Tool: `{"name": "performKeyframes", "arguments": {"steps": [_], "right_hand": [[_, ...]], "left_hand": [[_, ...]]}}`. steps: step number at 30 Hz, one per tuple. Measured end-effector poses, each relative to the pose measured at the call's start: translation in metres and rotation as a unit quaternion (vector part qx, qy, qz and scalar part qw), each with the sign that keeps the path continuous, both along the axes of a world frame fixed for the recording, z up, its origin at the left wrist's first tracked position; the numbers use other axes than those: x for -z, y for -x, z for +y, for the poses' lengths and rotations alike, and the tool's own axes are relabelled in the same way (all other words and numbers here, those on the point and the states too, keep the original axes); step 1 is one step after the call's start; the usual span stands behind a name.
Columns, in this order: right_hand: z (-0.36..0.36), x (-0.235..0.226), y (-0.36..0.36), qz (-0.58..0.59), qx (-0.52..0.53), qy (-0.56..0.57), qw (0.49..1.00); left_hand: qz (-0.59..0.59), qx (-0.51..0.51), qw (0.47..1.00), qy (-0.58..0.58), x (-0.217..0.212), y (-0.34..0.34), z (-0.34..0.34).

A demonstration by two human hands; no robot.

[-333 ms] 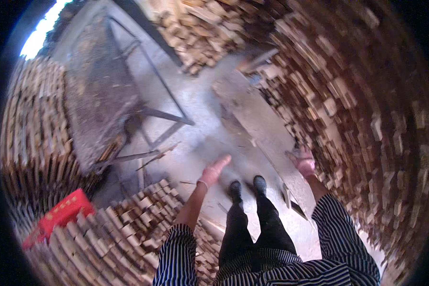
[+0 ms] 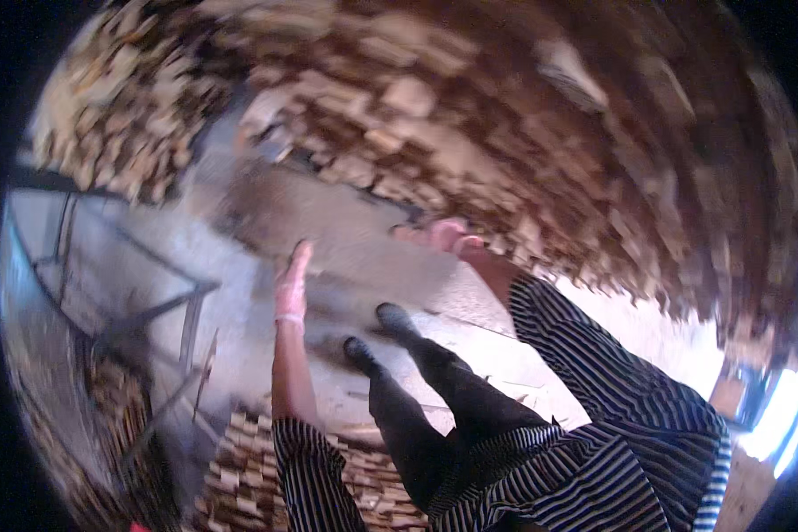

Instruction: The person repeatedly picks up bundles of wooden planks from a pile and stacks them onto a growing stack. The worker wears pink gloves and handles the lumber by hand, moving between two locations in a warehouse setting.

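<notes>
My left hand (image 2: 293, 282), in a thin pinkish glove, hangs in front of me with its fingers stretched out and nothing in them. The right hand (image 2: 439, 236), gloved alike, reaches over a long grey-brown board (image 2: 346, 217) beside the stacked wood. Its fingers point left and look stretched out, though motion smears them; no held thing shows. Whether it touches the board I cannot tell. A tall wall of stacked short wood pieces (image 2: 479, 151) rises just beyond this hand.
At the left stands a metal frame (image 2: 191, 301). A lower stack of wood pieces (image 2: 239, 470) lies close by my left sleeve, and another heap (image 2: 120, 106) at the far left. My shoes (image 2: 397, 319) are on the pale floor (image 2: 226, 355). Bright light enters at the right.
My view has swung to the right, so the wood wall now fills the top and the red object at the lower left is almost out of sight. Both hands remain raised.
</notes>
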State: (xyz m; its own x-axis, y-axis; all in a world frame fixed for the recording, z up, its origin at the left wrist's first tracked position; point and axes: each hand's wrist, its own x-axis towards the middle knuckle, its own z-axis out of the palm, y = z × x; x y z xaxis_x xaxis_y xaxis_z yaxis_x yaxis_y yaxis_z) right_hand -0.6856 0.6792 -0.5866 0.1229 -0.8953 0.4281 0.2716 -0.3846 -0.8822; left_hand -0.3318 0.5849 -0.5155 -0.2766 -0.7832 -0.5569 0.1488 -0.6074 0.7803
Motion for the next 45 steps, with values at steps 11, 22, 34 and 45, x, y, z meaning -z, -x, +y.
{"name": "performKeyframes", "arguments": {"steps": [11,22,34,45], "right_hand": [[0.101,-0.114,-0.125,0.618,-0.010,-0.385,0.686],[0.321,-0.165,-0.042,0.602,0.101,-0.386,0.691],[0.548,-0.255,0.140,0.560,0.094,-0.444,0.693],[0.812,-0.196,0.368,0.529,0.108,-0.524,0.659]], "left_hand": [[-0.170,-0.055,0.983,-0.044,0.038,-0.114,0.154],[-0.170,0.109,0.979,0.038,-0.073,0.022,0.327],[0.134,0.215,0.900,-0.354,-0.069,0.179,0.504],[-0.083,0.286,0.863,-0.409,-0.091,0.397,0.719]]}}
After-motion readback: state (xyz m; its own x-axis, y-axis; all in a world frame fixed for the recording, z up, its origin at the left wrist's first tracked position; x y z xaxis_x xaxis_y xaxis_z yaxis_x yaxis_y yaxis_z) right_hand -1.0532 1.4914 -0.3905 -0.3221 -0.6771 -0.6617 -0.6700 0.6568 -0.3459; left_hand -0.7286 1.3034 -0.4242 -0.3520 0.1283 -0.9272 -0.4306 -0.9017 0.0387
